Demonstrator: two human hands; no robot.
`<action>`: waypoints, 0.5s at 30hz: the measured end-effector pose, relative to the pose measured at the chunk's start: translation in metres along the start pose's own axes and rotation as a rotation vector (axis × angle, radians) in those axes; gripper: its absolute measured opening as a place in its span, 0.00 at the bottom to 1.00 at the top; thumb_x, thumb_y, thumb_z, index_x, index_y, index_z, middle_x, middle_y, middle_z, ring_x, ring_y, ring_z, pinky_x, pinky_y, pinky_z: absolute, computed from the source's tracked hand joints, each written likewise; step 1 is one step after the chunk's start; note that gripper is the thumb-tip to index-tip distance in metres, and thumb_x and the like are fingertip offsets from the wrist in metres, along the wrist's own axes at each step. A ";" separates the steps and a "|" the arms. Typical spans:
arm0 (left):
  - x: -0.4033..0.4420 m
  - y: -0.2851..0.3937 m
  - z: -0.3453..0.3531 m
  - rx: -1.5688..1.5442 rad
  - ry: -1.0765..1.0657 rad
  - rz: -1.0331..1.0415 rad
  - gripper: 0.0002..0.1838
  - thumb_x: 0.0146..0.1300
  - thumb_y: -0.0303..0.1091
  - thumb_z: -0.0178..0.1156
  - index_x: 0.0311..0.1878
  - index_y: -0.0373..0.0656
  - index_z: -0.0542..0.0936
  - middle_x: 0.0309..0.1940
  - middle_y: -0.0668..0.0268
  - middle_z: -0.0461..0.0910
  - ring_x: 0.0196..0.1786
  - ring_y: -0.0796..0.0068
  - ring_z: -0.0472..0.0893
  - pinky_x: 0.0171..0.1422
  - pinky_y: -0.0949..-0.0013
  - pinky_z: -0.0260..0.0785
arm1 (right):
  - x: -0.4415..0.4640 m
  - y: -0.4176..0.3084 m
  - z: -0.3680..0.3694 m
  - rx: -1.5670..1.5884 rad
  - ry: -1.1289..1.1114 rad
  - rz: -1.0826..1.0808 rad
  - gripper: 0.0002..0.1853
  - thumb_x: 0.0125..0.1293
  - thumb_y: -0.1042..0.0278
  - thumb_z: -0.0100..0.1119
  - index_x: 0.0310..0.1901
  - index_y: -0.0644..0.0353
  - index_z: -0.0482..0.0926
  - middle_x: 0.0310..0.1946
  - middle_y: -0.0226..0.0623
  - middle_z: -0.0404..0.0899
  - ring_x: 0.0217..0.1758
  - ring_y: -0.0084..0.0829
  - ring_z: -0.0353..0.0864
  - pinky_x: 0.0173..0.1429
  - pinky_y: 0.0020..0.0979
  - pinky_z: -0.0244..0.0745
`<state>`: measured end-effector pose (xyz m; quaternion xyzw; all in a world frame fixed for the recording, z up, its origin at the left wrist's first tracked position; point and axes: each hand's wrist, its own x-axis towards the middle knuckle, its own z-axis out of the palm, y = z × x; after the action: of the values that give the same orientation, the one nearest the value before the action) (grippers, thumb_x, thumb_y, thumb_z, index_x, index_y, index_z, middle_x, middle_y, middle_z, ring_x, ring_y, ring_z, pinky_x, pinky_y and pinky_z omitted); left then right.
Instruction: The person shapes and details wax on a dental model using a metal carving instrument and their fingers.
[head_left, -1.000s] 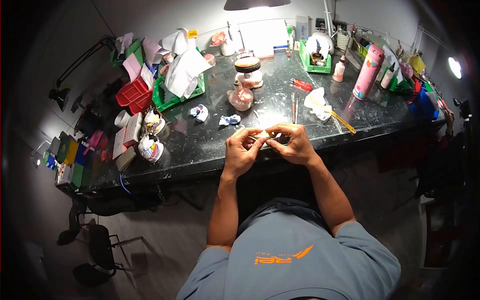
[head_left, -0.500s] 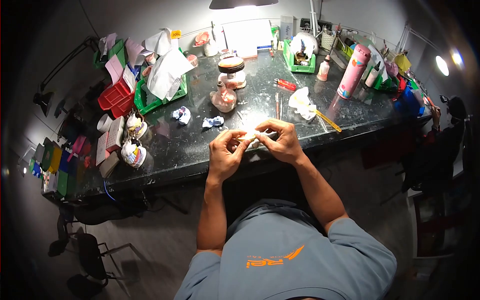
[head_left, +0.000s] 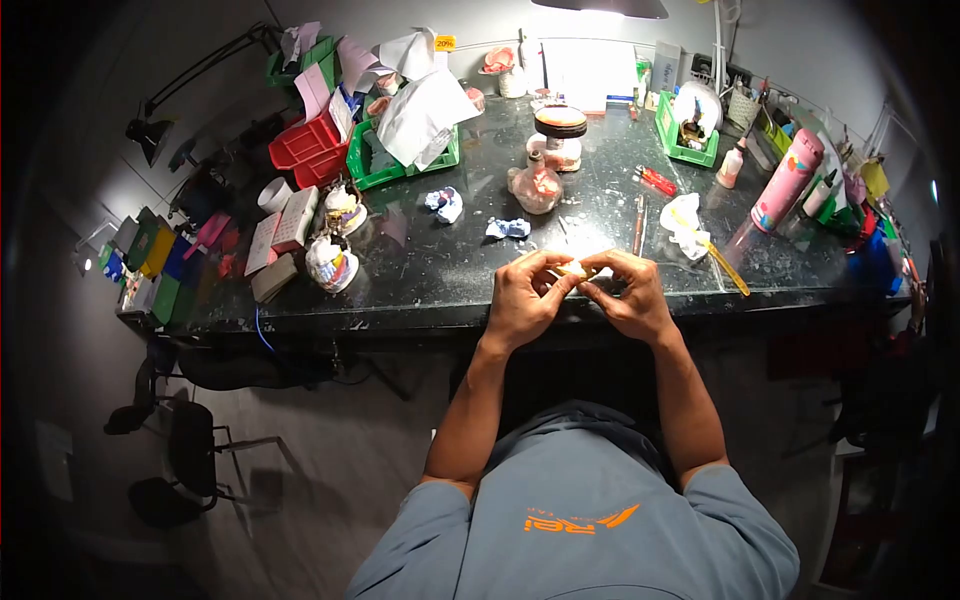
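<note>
At the front edge of the bench, my left hand [head_left: 524, 300] pinches a small pale piece [head_left: 572, 268] between thumb and fingertips. Glare and the fingers hide much of it, so its kind cannot be made out. My right hand [head_left: 630, 298] is closed against the same piece from the other side, its thumb and fingertips meeting those of the left. Just beyond the hands lie a thin brush-like tool [head_left: 639, 225] and a crumpled blue-white lump [head_left: 508, 229]. A white cloth-like wad [head_left: 684, 222] with a yellow-handled tool [head_left: 730, 270] lies right of them.
A round glass flask [head_left: 536, 190] and a dark round-topped stand [head_left: 560, 122] are behind the hands. Left are dental models [head_left: 331, 262], a red tray [head_left: 311, 150] and a green bin [head_left: 375, 178]. Right stand a pink bottle [head_left: 788, 180], a dropper bottle [head_left: 732, 165] and a red utility knife [head_left: 656, 180].
The head view has turned, so the bench and hands appear farther right. Both hands stay together on the small piece; the grey object seen earlier by the right fingers no longer shows.
</note>
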<state>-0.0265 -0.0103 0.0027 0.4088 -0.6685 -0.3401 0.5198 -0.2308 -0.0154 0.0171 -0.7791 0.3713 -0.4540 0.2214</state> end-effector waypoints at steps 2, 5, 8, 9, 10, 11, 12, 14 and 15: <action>0.002 -0.006 0.005 -0.086 0.105 0.056 0.15 0.69 0.33 0.75 0.53 0.35 0.87 0.39 0.62 0.89 0.38 0.79 0.88 0.37 0.74 0.79 | -0.001 0.002 -0.001 -0.008 -0.005 0.006 0.15 0.59 0.75 0.77 0.49 0.61 0.88 0.41 0.43 0.90 0.44 0.39 0.91 0.49 0.36 0.83; 0.011 -0.005 -0.007 -0.045 0.287 0.029 0.14 0.70 0.33 0.73 0.54 0.35 0.87 0.39 0.66 0.86 0.42 0.79 0.86 0.39 0.75 0.78 | -0.002 0.003 0.001 -0.006 0.011 -0.014 0.15 0.59 0.76 0.77 0.47 0.61 0.87 0.41 0.42 0.89 0.44 0.40 0.91 0.49 0.37 0.83; 0.048 -0.015 -0.044 0.036 0.382 0.094 0.07 0.71 0.31 0.72 0.47 0.38 0.89 0.36 0.67 0.88 0.37 0.79 0.84 0.41 0.74 0.76 | -0.004 0.008 0.002 0.018 0.044 -0.044 0.14 0.59 0.77 0.76 0.47 0.62 0.86 0.42 0.42 0.89 0.44 0.41 0.90 0.49 0.38 0.83; 0.065 -0.016 -0.057 0.099 0.385 0.116 0.06 0.70 0.30 0.72 0.46 0.39 0.89 0.35 0.67 0.89 0.35 0.80 0.84 0.41 0.73 0.76 | -0.005 0.009 0.002 0.027 0.054 -0.052 0.14 0.59 0.77 0.76 0.47 0.62 0.86 0.42 0.41 0.89 0.43 0.41 0.90 0.49 0.38 0.83; 0.082 -0.011 -0.068 0.250 0.355 0.124 0.06 0.66 0.28 0.73 0.45 0.40 0.89 0.35 0.68 0.89 0.35 0.79 0.85 0.42 0.73 0.77 | -0.005 0.009 0.001 0.031 0.040 -0.038 0.14 0.59 0.77 0.75 0.47 0.62 0.86 0.41 0.41 0.88 0.44 0.41 0.90 0.50 0.37 0.83; 0.099 -0.013 -0.081 0.376 0.277 0.066 0.11 0.61 0.26 0.74 0.47 0.40 0.89 0.38 0.65 0.90 0.38 0.75 0.86 0.45 0.70 0.79 | -0.006 0.010 0.001 0.049 0.051 -0.048 0.14 0.59 0.77 0.75 0.47 0.62 0.86 0.41 0.41 0.88 0.43 0.41 0.90 0.50 0.38 0.83; 0.116 -0.024 -0.090 0.431 0.212 0.086 0.15 0.58 0.25 0.75 0.49 0.40 0.89 0.40 0.63 0.90 0.41 0.73 0.87 0.47 0.68 0.80 | -0.007 0.013 0.003 0.067 0.060 -0.060 0.13 0.59 0.77 0.75 0.47 0.62 0.86 0.40 0.41 0.88 0.43 0.41 0.90 0.50 0.38 0.83; 0.145 -0.046 -0.102 0.522 0.057 0.039 0.24 0.52 0.22 0.76 0.56 0.43 0.88 0.49 0.60 0.91 0.49 0.69 0.87 0.52 0.64 0.82 | -0.006 0.016 0.003 0.072 0.067 -0.073 0.12 0.60 0.76 0.75 0.46 0.61 0.86 0.39 0.41 0.87 0.43 0.41 0.90 0.50 0.38 0.83; 0.154 -0.054 -0.103 0.503 -0.014 -0.025 0.29 0.52 0.22 0.76 0.61 0.46 0.87 0.53 0.61 0.90 0.50 0.68 0.87 0.53 0.64 0.82 | -0.006 0.016 0.002 0.074 0.070 -0.075 0.12 0.60 0.76 0.75 0.45 0.61 0.86 0.39 0.41 0.87 0.43 0.42 0.89 0.50 0.38 0.83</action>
<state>0.0648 -0.1753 0.0428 0.5311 -0.7305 -0.1723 0.3932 -0.2373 -0.0205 0.0021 -0.7675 0.3322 -0.5024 0.2197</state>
